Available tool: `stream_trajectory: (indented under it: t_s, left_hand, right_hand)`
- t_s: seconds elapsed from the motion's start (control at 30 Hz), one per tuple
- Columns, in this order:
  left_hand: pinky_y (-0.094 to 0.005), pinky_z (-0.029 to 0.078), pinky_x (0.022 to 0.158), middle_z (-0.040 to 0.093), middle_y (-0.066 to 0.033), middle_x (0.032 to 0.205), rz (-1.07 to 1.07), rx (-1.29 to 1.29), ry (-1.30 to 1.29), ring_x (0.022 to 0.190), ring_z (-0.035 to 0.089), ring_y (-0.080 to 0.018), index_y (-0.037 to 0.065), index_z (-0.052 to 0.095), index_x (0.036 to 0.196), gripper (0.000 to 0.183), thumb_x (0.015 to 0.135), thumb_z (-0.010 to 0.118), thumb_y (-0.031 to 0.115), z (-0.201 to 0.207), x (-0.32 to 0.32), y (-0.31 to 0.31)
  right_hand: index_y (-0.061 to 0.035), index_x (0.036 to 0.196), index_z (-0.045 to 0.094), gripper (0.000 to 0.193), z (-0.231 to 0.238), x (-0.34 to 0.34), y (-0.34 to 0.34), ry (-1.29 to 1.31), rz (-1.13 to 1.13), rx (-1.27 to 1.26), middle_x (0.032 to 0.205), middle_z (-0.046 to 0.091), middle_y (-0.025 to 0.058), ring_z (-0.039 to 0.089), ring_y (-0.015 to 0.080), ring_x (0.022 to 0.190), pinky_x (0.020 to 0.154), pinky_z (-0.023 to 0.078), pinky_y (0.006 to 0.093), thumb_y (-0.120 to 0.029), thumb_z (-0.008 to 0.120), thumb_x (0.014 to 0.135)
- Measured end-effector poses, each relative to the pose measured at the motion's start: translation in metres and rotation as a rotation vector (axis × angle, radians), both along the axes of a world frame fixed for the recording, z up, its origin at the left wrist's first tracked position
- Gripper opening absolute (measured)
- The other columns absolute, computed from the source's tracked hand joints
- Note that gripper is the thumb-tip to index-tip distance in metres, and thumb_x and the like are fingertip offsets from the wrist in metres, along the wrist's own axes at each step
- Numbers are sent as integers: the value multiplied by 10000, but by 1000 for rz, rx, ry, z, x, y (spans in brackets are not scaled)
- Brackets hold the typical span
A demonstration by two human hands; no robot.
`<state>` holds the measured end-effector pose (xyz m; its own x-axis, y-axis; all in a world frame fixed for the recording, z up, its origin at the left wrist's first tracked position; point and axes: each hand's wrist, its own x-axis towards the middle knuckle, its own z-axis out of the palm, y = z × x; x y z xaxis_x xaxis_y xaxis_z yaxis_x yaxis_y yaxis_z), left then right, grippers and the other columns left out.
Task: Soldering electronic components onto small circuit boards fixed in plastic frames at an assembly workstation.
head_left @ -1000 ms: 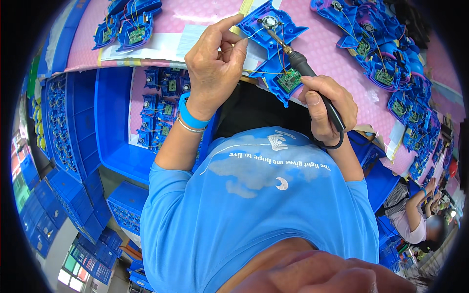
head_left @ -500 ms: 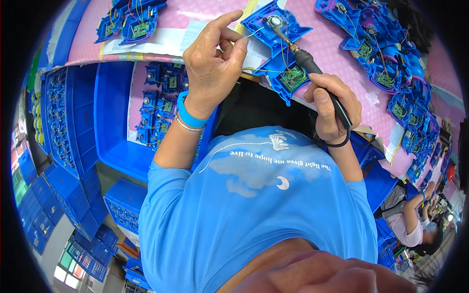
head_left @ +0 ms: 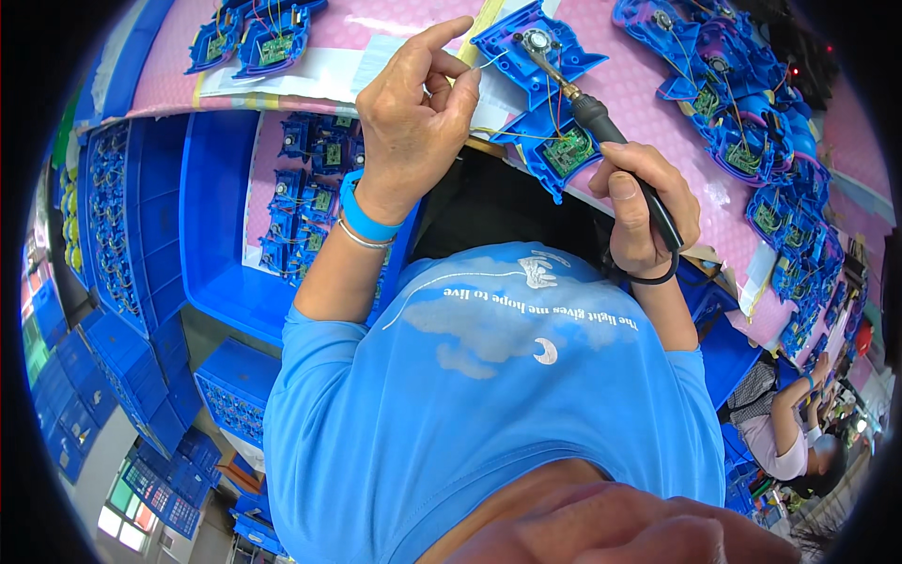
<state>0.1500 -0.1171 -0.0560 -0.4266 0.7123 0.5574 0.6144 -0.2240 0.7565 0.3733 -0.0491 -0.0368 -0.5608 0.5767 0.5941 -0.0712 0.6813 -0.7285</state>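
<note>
A soldering iron (head_left: 598, 120) with a black handle is gripped in my right hand (head_left: 648, 209), fingers wrapped round it. Its tip meets a blue plastic shell half (head_left: 512, 73) beside a round silver speaker (head_left: 537, 40). My left hand (head_left: 413, 117) pinches a thin pale strand, which looks like solder wire (head_left: 493, 62), between thumb and finger, its far end reaching toward the iron's tip. Just below lies a second shell half (head_left: 537, 162) carrying a green circuit board (head_left: 569, 150), with thin wires running between the two halves. A joint at the tip is too small to make out.
More wired blue shells (head_left: 742, 141) are heaped along the right of the pink bench mat (head_left: 625, 70); others (head_left: 272, 47) lie at upper left. A blue bin (head_left: 221, 273) with shells stands left, near stacked crates (head_left: 155, 235). Another person (head_left: 780, 423) sits far right.
The whole view has shifted slightly. Both hands keep nearly the same pose, and the iron's tip stays beside the speaker.
</note>
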Motion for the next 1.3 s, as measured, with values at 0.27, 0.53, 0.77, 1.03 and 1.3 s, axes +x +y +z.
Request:
stream_trajectory:
  t_s: [0.27,0.53,0.77,1.03,1.3]
  left_hand:
    - [-217,380,499,578,-6,686,104,-119,31,553,466,-44,14,639,1242,453,805,721,-75,13,7,0]
    - [-230,399,507,594,-22,700,93,-130,77,559,489,-60,15,640,1228,439,805,716,-73,17,6,3]
    - [-229,394,504,601,-32,718,43,-134,62,550,489,-64,7,633,1230,430,813,701,-68,19,3,7]
    - [-207,279,454,546,9,697,22,107,-9,496,362,-47,52,729,1024,356,709,667,-104,6,-18,-13]
    - [-286,524,527,650,-30,857,-304,-59,522,649,663,-176,77,727,990,315,693,800,1,4,-8,-36]
  right_hand:
    - [85,1070,663,207,-3,-10,6,-38,17,-13,748,657,131,621,159,626,571,472,270,-47,590,929]
    - [86,1049,674,210,-2,-9,6,-53,10,-24,750,660,137,621,159,622,567,468,268,-68,602,926]
    - [90,1041,676,206,-3,-10,7,-54,11,1,740,660,137,621,164,613,567,471,272,-56,604,915]
    - [90,1050,671,207,-1,-9,6,-56,11,3,736,659,135,620,157,612,567,475,272,-52,598,918]
    - [84,1095,659,230,-2,-8,1,-65,-14,-83,746,668,117,622,147,631,584,485,261,-94,590,966]
